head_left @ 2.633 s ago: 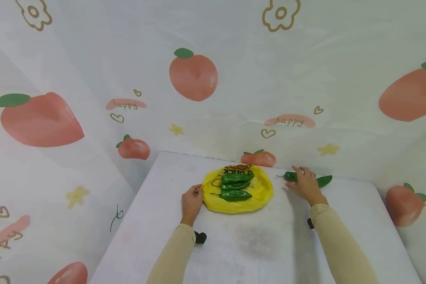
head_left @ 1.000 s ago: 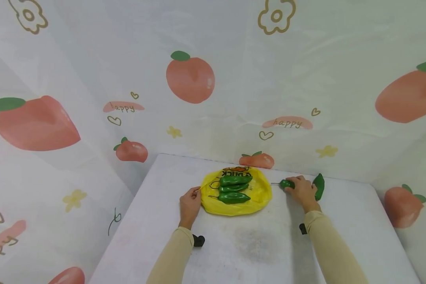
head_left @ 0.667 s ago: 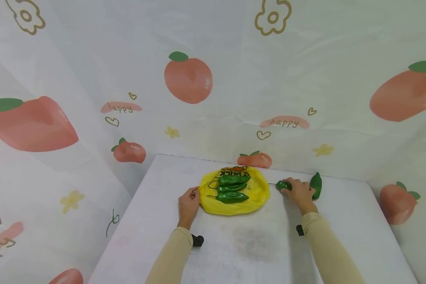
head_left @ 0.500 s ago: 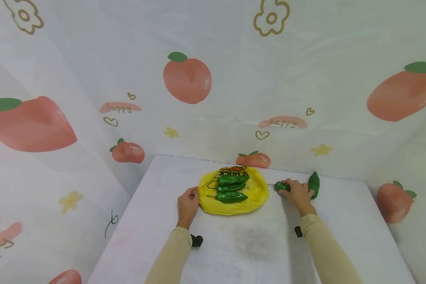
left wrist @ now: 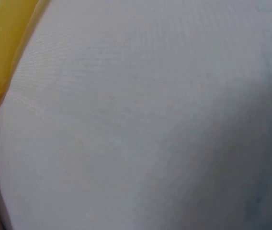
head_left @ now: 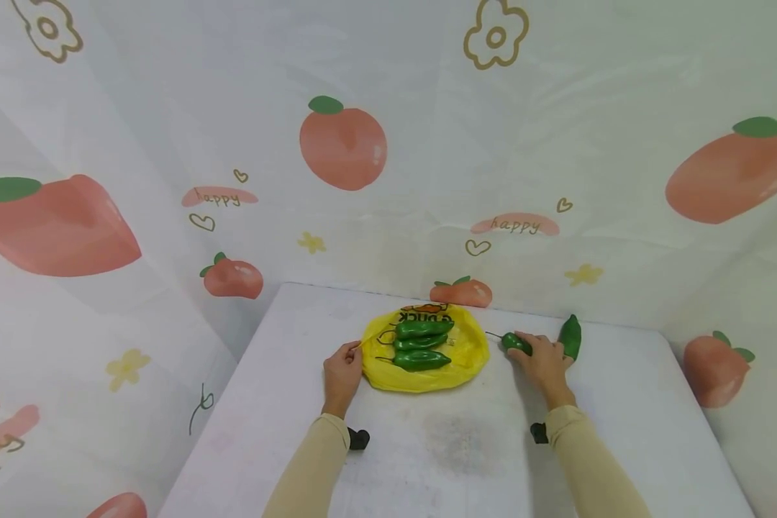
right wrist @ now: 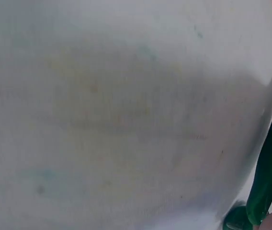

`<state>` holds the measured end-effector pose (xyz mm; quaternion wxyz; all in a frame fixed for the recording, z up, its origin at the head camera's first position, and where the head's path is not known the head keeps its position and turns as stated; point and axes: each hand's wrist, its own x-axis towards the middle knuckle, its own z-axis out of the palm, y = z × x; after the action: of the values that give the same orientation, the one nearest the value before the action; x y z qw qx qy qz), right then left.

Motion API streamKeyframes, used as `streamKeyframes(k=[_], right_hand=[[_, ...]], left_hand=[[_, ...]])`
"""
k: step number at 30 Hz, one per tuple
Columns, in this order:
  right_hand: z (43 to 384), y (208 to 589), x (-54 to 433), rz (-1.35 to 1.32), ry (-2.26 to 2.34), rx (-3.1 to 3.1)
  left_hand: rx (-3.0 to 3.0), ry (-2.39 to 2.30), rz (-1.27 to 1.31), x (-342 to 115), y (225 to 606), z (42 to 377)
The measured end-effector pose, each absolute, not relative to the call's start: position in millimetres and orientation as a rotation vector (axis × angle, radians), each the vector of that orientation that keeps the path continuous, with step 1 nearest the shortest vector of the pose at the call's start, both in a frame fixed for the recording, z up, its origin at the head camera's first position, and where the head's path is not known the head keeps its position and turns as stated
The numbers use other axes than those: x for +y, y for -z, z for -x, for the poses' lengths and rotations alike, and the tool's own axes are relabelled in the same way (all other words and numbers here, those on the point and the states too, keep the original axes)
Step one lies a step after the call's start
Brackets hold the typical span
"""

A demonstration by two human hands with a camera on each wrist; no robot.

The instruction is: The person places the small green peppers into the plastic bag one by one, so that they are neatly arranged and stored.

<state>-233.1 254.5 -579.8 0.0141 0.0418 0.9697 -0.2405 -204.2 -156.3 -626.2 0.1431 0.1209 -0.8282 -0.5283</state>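
Note:
In the head view a yellow plastic bag (head_left: 469,360) lies flat, with three green peppers (head_left: 422,360) side by side on it, stems to the left. My left hand (head_left: 342,373) pinches the bag's left edge between thumb and fingers; the left wrist view catches only a strip of the bag (left wrist: 2,43). To the right of the bag, my right hand (head_left: 545,365) grips another green pepper (head_left: 515,343), its stem pointing left toward the bag. One more green pepper (head_left: 570,337) lies just beyond the right fingers. In the right wrist view, the gripped pepper (right wrist: 270,165) shows at the right edge.
A white table (head_left: 453,467) carries everything, with a grey smudge in its front middle. Behind it rises a white backdrop (head_left: 427,173) printed with peaches. Black wrist-camera parts (head_left: 359,439) hang below each wrist.
My right hand has come from above the two right-hand peppers to grip one, and that pepper has shifted nearer me. The other now points away from me. The left hand keeps its pinch.

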Motion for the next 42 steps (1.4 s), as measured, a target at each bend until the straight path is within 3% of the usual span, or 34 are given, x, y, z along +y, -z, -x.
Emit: streamKeyframes(k=[29,42], right_hand=[[218.4,546.4,229.2,-0.122,1.0,3.149],[215.2,534.8,208.8,0.069,1.024,3.102]], left_hand=[[-2.395,1.506,-0.369,-155.0,626.6,203.6],[-2.408,1.518,-0.374,-156.4,626.2,204.3]])
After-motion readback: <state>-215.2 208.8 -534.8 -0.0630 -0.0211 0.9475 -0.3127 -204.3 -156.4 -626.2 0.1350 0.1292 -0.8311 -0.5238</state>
